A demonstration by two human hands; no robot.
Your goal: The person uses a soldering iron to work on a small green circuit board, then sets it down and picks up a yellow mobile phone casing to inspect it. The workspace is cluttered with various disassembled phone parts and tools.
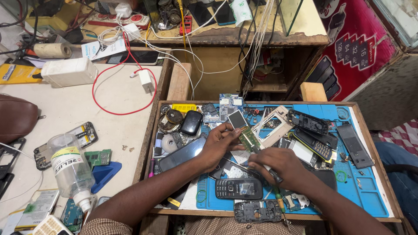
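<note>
Left hand (219, 143) pinching, right hand (278, 165) gripping

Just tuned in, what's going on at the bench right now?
A person is working over a blue repair mat set in a wooden tray and crowded with phone parts. The left hand pinches a small green phone circuit board with its screen attached, held up above the clutter. The right hand grips a screwdriver, its tip at the board's lower end. A black keypad phone lies just below the hands, and a clear plastic bottle lies on the table to the left.

A phone repair workshop: dismantled phones (311, 130) litter the blue mat (365, 191).
</note>
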